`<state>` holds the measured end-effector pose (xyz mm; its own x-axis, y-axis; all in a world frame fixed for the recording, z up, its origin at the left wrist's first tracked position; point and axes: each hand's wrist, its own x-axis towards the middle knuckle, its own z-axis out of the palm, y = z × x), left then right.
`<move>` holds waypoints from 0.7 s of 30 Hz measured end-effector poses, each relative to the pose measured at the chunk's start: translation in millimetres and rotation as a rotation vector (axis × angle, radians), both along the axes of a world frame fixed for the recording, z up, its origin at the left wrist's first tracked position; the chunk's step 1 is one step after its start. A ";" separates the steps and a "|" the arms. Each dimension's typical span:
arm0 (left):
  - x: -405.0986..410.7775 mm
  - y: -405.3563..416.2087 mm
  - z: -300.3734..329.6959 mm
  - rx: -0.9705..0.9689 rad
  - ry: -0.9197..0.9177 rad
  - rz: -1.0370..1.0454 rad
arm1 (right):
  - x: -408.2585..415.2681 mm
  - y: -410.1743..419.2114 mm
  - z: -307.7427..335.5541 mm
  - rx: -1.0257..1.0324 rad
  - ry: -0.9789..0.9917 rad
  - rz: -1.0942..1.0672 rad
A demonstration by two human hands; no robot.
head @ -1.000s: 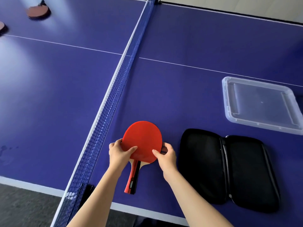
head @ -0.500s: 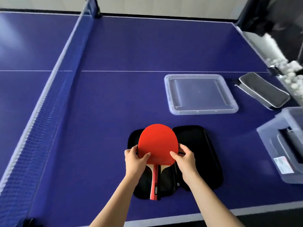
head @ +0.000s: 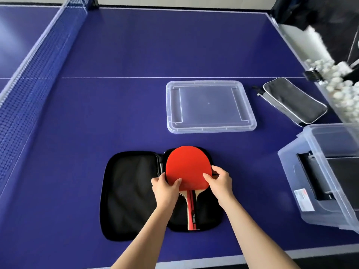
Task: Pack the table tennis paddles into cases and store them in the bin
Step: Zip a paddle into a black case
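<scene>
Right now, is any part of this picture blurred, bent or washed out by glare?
Head view: the paddle, both hands and the open black case are sharp; the white balls at the right edge smear into blur; the net and table edges bow from the wide lens; pale glare sits on the far left table half.

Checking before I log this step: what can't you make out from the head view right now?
- Whether the paddle rests in the open case or is held just above it: seen from above.
- What lies in the bin: cut off by the right edge.
- The label on the bin: too small to read.
- The white balls at the right: blurred.
</scene>
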<state>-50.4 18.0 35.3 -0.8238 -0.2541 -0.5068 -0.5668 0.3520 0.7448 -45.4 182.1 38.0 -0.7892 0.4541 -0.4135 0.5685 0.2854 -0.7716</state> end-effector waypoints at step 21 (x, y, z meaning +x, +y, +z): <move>6.6 -26.3 -0.4 -0.201 0.097 -0.040 | 8.8 8.8 -12.2 0.071 0.068 0.088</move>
<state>-43.9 -8.2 34.9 -0.8776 -0.3081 -0.3673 -0.4786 0.5194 0.7079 -36.6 190.9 25.8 -0.8523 0.4082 -0.3270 0.4861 0.3872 -0.7835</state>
